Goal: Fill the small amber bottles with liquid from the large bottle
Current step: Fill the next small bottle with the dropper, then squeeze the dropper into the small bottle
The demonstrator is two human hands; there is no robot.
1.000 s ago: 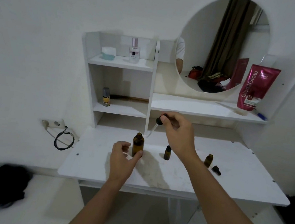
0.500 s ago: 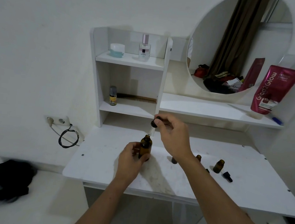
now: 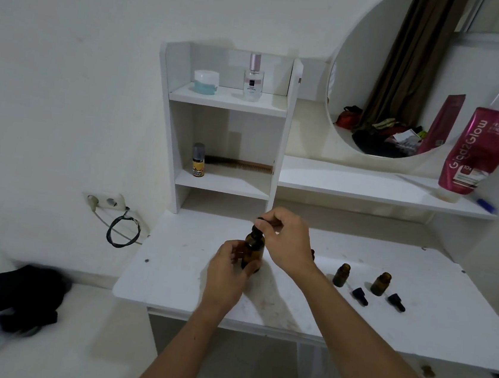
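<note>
A white-walled room holds a white bench (image 3: 351, 318) with a shelf unit and a round mirror (image 3: 423, 75) behind it. At far left a crumpled black cloth (image 3: 22, 298) lies on the pale floor, and a coiled black cable (image 3: 123, 232) hangs from a white wall socket (image 3: 105, 202). In the white shelf unit (image 3: 227, 99) a pale blue jar with a white lid (image 3: 205, 82) and a clear perfume bottle with a pink cap (image 3: 253, 79) stand on top; a small yellow-labelled bottle (image 3: 198, 160) and a brown comb (image 3: 244, 165) sit one level lower.

On the bench, the left hand (image 3: 228, 268) wraps its grip around the large amber glass bottle (image 3: 252, 253), which stands upright near the bench's left half. The right hand (image 3: 287, 239) is directly above it, its fingertips pinching the black dropper cap (image 3: 261, 223) at the bottle's neck.

Further right, two small amber bottles (image 3: 341, 274) (image 3: 381, 283) stand open and apart, each with a black dropper cap (image 3: 360, 296) (image 3: 396, 302) lying just beside it. A sliver of another small bottle shows behind the right wrist. On the long shelf, a magenta tube (image 3: 482, 150) leans against the wall, with a small blue thing (image 3: 486, 205) beside it.
</note>
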